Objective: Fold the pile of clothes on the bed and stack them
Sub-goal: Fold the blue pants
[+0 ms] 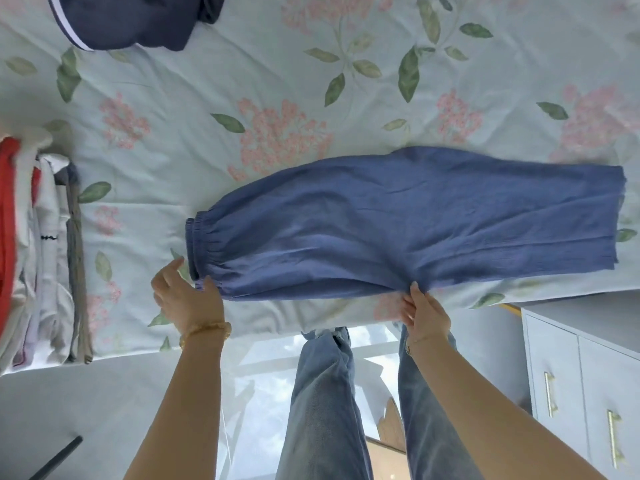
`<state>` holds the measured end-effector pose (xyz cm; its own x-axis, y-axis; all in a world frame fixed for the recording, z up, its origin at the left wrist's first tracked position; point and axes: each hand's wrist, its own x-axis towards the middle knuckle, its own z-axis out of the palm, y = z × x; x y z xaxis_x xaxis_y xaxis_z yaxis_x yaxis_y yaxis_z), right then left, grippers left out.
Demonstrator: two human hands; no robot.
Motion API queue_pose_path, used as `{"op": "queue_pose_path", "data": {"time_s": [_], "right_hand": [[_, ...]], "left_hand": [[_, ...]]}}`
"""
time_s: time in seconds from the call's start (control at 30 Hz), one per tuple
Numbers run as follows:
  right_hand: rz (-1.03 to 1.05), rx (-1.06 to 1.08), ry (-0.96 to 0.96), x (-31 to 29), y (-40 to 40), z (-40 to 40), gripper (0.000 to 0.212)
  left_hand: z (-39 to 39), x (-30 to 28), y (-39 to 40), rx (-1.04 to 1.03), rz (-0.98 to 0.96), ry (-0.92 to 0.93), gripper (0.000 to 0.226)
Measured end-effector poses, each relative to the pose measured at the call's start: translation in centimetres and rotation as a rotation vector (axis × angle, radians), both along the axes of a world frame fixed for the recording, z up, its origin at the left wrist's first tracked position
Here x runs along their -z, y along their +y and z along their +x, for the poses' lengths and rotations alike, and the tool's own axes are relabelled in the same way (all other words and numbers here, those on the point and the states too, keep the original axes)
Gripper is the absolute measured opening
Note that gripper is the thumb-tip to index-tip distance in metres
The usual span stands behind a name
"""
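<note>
Leftmost, at nine o'clock, a stack [41, 251] of folded clothes is lying on the bed [194, 77]. Next, the left hand [187, 299] is spreading its fingers loosely, thumb touching the trousers [408, 223] by the waistband. Those blue trousers are stretching flat across the centre toward three o'clock. At five o'clock of them, the right hand [424, 315] is pinching their near edge. Dark clothes [138, 19] are waiting at eleven o'clock.
</note>
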<state>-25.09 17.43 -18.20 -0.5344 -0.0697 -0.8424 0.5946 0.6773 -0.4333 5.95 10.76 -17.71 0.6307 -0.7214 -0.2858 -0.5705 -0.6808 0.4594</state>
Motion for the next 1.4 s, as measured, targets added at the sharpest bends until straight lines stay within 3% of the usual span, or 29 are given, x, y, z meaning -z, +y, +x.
{"op": "queue_pose_path", "data": {"time_s": [0.03,0.1,0.17,0.23,0.37,0.47,0.57,0.7,0.87,0.97,1.07,1.17,1.27,1.33,1.4], "right_hand": [[-0.013,0.019,-0.024,-0.1,-0.2,-0.7,0.021],[-0.070,0.056,-0.081,-0.2,-0.8,-2.4,0.019],[-0.158,0.080,-0.186,-0.2,-1.5,-4.5,0.031],[-0.246,0.122,-0.277,0.0,-1.9,-6.7,0.039],[-0.319,0.248,-0.296,0.2,-2.6,-11.3,0.020],[-0.337,0.330,-0.257,0.7,-3.3,-15.2,0.019],[-0.329,0.367,-0.229,1.2,-3.7,-18.9,0.021],[-0.241,0.361,-0.173,1.3,-3.4,-22.7,0.017],[-0.202,0.278,-0.124,0.5,-1.5,-26.1,0.012],[-0.135,0.193,-0.152,0.2,-0.4,-27.3,0.005],[-0.069,0.103,-0.221,0.5,0.2,-27.6,0.038],[-0.052,0.083,-0.226,0.9,0.5,-27.5,0.049],[-0.109,0.155,-0.247,0.6,0.3,-27.1,0.029],[-0.136,0.217,-0.256,0.4,-0.2,-27.1,0.006],[-0.192,0.253,-0.266,0.6,-0.7,-27.3,0.020]], "left_hand": [[-1.2,-0.4,-0.2,0.153,-0.055,-0.120,0.043],[-5.1,-0.8,-0.4,0.553,-0.135,-0.078,0.033],[-10.0,-0.9,0.3,0.946,-0.038,0.040,0.024],[-14.1,-0.1,1.2,1.103,0.064,0.031,0.023],[-18.1,1.4,0.9,1.033,0.154,-0.029,0.035],[-19.3,1.8,0.3,1.001,0.189,-0.070,0.044],[-19.0,1.7,0.1,1.030,0.227,-0.082,0.036],[-18.9,1.5,0.1,1.000,0.230,-0.020,0.009],[-18.2,0.1,1.9,1.025,0.120,0.101,0.006],[-17.2,-0.9,3.5,1.081,0.210,0.111,0.006],[-17.6,-1.5,2.6,1.075,0.301,0.126,0.017],[-19.7,-2.5,-2.0,0.920,0.135,0.173,0.021],[-23.1,-2.0,-8.8,0.874,0.036,0.161,0.031],[-25.6,-0.8,-13.2,0.848,0.177,0.097,0.050],[-27.6,0.3,-16.3,0.838,0.370,0.083,0.066]]}}
